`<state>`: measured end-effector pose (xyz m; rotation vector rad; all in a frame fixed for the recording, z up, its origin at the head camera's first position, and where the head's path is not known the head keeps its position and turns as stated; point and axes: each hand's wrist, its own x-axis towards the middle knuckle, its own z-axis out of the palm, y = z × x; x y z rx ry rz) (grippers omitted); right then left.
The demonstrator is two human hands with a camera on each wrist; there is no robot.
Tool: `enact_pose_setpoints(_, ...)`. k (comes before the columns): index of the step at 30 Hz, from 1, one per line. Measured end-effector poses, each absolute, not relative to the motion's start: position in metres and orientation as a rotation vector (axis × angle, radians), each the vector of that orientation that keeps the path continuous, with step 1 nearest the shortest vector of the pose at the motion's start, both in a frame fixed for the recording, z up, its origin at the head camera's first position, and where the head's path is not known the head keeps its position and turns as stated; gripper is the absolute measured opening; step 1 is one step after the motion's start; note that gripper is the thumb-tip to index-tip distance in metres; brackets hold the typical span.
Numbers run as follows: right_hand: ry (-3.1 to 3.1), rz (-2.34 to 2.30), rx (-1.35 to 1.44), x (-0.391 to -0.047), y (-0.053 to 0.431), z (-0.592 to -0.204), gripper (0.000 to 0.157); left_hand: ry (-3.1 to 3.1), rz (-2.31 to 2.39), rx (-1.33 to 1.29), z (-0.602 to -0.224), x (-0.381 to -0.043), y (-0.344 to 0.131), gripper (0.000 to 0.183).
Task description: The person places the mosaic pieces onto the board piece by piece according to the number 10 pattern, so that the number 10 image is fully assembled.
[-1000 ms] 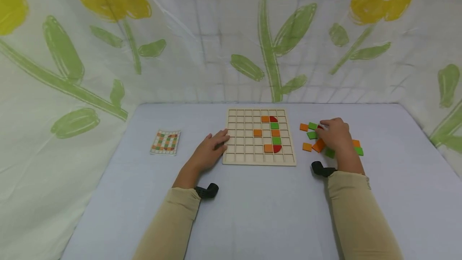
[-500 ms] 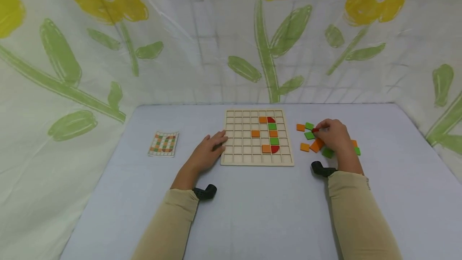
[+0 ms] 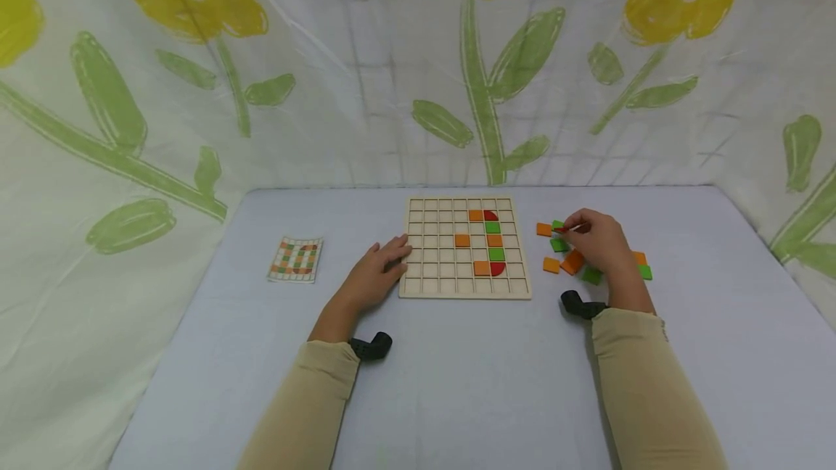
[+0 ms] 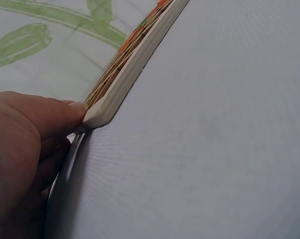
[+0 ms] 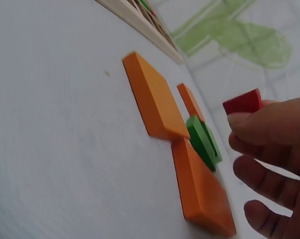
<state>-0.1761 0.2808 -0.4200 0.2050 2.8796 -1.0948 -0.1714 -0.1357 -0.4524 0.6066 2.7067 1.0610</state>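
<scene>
My right hand (image 3: 597, 238) pinches a red tile (image 5: 243, 102) between thumb and fingertips, over the loose orange and green tiles on the right. My left hand (image 3: 374, 275) lies at the left edge of the wooden grid board (image 3: 427, 285), its fingers stretched along the rim. In the left wrist view, the thumb (image 4: 65, 117) touches the board's corner. On the board's right half sit several square tiles in orange and green, such as a green tile (image 3: 496, 254), and two red rounded tiles, one of them the lower red tile (image 3: 498, 269).
A small pattern card (image 3: 295, 260) with a coloured grid lies left of the board. An orange tile (image 3: 551, 265) is among several loose ones right of the board, some partly hidden by the right hand. A flower-printed cloth (image 3: 313, 93) hangs behind the table.
My right hand has taken a red tile from the loose pieces and raised it slightly. My left hand stays at the board's edge. The head view has shifted a little.
</scene>
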Motion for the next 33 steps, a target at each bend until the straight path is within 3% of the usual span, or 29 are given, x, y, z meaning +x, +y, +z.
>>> enact_pose_setpoints(11,2.845,-1.131,-0.001,-0.179,0.226,-0.410,0.009,2.694,1.069,0.607,-0.452,-0.172,-0.136,0.045)
enact_pose_setpoints(21,2.675,-1.108,-0.413,-0.172,0.182,-0.410,0.006,2.683,1.082,0.608,-0.452,-0.172,-0.136,0.045)
enact_pose_setpoints(33,2.635,-1.088,-0.507,-0.166,0.158,-0.411,0.006,2.692,1.085,0.619,-0.452,-0.172,-0.136,0.045)
